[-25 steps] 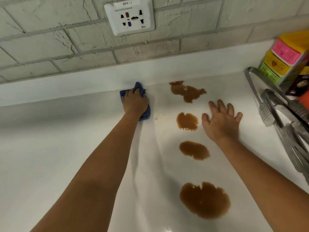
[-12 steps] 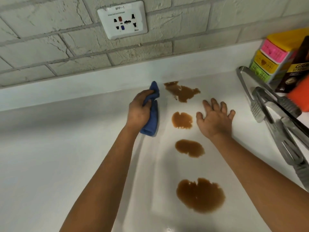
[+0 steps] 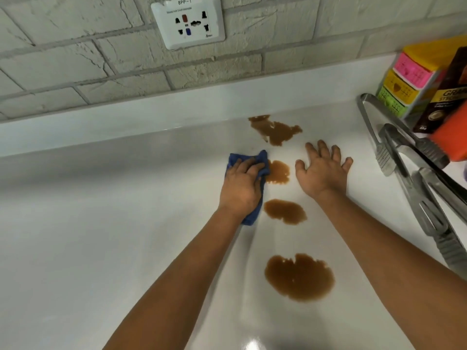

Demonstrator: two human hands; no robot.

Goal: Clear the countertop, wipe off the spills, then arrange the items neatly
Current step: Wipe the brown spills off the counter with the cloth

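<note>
Single head-worn view, wide-angle, looking forward and steeply down along both forearms onto a white countertop (image 3: 101, 248). Close range: arms entering from the bottom edge, left hand (image 3: 240, 188) and right hand (image 3: 322, 173) sitting near mid-frame. Facing a brick-pattern wall (image 3: 75, 59) beyond the fingertips, with a wall socket (image 3: 188, 21) cropped by the top edge, above and past the left hand. Metal tongs (image 3: 404, 173) and stacked boxes (image 3: 409, 79) pushed to the right edge, beyond the right hand. Straight lines bowed toward the borders. No second view for overlap.
</note>
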